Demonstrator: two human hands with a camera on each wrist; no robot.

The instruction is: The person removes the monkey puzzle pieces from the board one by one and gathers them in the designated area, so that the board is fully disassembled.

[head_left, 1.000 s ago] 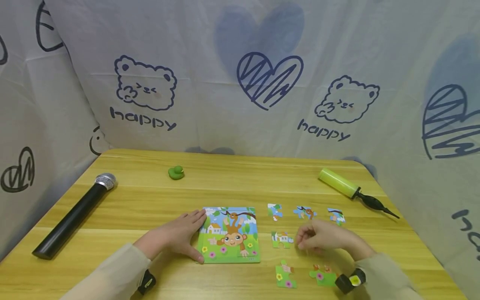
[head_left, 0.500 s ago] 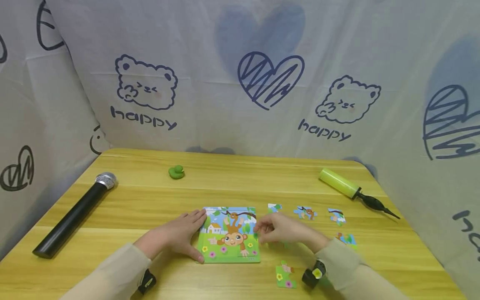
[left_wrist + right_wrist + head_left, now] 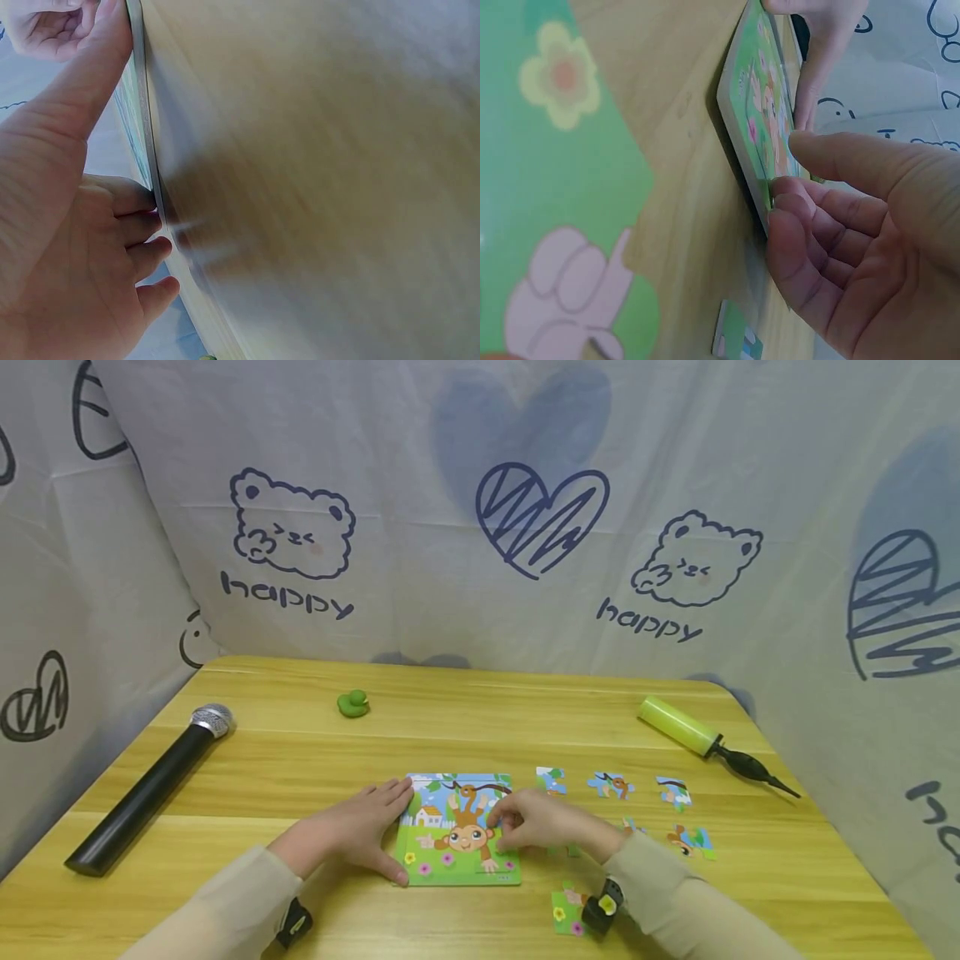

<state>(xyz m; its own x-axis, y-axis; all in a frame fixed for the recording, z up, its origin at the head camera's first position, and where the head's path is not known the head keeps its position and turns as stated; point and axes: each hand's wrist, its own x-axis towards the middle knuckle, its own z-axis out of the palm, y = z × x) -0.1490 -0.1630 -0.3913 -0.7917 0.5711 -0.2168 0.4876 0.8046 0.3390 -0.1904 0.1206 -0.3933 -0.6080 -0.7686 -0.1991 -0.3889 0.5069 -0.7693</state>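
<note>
A square picture puzzle board with a monkey on it lies on the table. My left hand rests at its left side, fingers fairly straight along the edge and thumb at the near corner. In the left wrist view the fingertips of that hand meet the board's edge. My right hand reaches over the board's right side. Seen from the right wrist, its bent fingers are at the board's surface and the thumb stands apart, with nothing visible between. Nearby lies a puzzle piece with a yellow flower and paw.
Several loose pieces lie to the right, among them a branch piece and a monkey-face piece. A black microphone lies at left, a green toy duck behind the board, and a yellow-green hand pump at back right.
My right hand has moved left from beside the loose pieces to the board's right side, uncovering pieces in the middle row. The left hand stays in place.
</note>
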